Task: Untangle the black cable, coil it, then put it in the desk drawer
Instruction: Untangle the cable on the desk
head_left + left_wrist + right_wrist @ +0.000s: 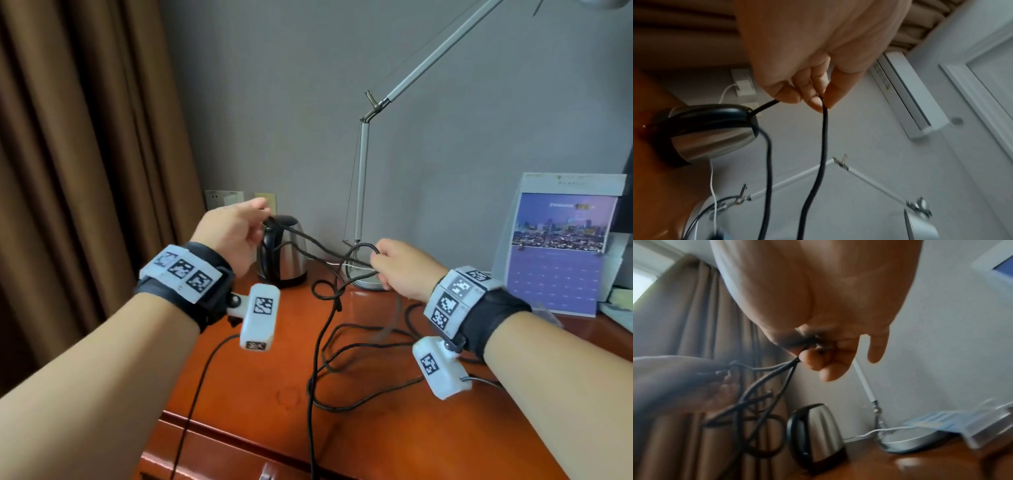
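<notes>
Black cable in both hands.

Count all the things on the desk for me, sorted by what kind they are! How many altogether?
Black cable: 1
Kettle: 1
Desk lamp: 1
Calendar: 1
Total: 4 things on the desk. The left hand and right hand each pinch the black cable.

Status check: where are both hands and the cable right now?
Left hand and right hand both pinch the black cable, held above the desk. Still knotted; loops trail on desk. Kettle and lamp base close behind.
</notes>
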{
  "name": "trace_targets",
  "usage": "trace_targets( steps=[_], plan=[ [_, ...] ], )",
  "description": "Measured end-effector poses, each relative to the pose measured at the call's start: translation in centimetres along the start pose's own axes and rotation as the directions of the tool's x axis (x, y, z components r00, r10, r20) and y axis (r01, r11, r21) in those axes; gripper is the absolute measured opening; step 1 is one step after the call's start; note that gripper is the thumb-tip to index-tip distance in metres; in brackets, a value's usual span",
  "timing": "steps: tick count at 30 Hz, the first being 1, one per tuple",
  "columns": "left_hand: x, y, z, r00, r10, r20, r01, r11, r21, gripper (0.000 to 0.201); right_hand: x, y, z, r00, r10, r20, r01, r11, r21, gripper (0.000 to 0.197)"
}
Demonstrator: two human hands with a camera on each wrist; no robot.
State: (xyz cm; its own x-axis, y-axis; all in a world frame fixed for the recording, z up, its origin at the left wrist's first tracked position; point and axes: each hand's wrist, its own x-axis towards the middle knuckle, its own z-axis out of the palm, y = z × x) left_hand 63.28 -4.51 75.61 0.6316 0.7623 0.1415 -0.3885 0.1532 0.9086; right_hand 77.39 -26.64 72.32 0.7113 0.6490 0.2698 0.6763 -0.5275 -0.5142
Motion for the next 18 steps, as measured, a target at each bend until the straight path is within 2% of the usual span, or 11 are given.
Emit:
trace_targets(
  steps=[2,4,5,6,8,9,11,13,14,17,18],
  plan=[
    [1.3,0.9,-2.0,0.991,-0.040,-0.126,0.037,0.999,-0.026,0.022,0.2,2.2,-0.2,0.997,0.072,-0.013,-0.072,0.997,-0.022,0.025],
    [2.0,1.0,-3.5,0.980,-0.068,-0.185,0.071,0.997,0.011,0.023,0.2,3.5,-0.1,0.988,0.151,0.010,-0.151,0.983,0.102,0.022],
    [1.9,0.6,-3.8,0.984,-0.098,-0.147,0.103,0.994,0.027,0.021,0.3,3.6,0.1,0.983,0.181,0.030,-0.183,0.961,0.208,0.021],
    [1.6,0.0,-3.6,0.988,-0.141,-0.057,0.142,0.990,0.018,0.019,0.5,3.2,0.3,0.977,0.207,0.051,-0.213,0.925,0.316,0.019],
    [0.6,-0.9,-2.4,0.964,-0.222,0.146,0.234,0.970,-0.071,0.015,0.3,1.4,0.9,0.963,0.239,0.128,-0.271,0.845,0.462,0.012],
    [0.1,-1.1,-1.7,0.955,-0.224,0.196,0.251,0.960,-0.125,0.015,0.3,0.7,1.3,0.957,0.232,0.173,-0.289,0.809,0.511,0.012],
    [-0.8,-1.1,-0.2,0.963,-0.180,0.200,0.222,0.952,-0.213,0.033,-0.1,-0.4,2.1,0.947,0.208,0.245,-0.315,0.757,0.573,0.013],
    [-1.5,-0.7,1.0,0.968,-0.135,0.210,0.190,0.944,-0.270,0.052,-0.4,-0.7,3.1,0.938,0.178,0.299,-0.325,0.751,0.575,0.012],
    [-1.8,-0.4,1.5,0.967,-0.114,0.229,0.181,0.938,-0.297,0.055,-0.6,-0.9,3.6,0.933,0.168,0.317,-0.329,0.753,0.570,0.013],
    [-2.3,0.6,2.5,0.968,-0.065,0.244,0.156,0.915,-0.373,0.052,-0.8,-0.8,5.0,0.935,0.174,0.310,-0.325,0.771,0.548,0.037],
    [-2.3,0.8,2.7,0.969,-0.051,0.242,0.146,0.908,-0.393,0.052,-0.9,-0.8,5.3,0.934,0.179,0.310,-0.328,0.775,0.540,0.037]
  ],
)
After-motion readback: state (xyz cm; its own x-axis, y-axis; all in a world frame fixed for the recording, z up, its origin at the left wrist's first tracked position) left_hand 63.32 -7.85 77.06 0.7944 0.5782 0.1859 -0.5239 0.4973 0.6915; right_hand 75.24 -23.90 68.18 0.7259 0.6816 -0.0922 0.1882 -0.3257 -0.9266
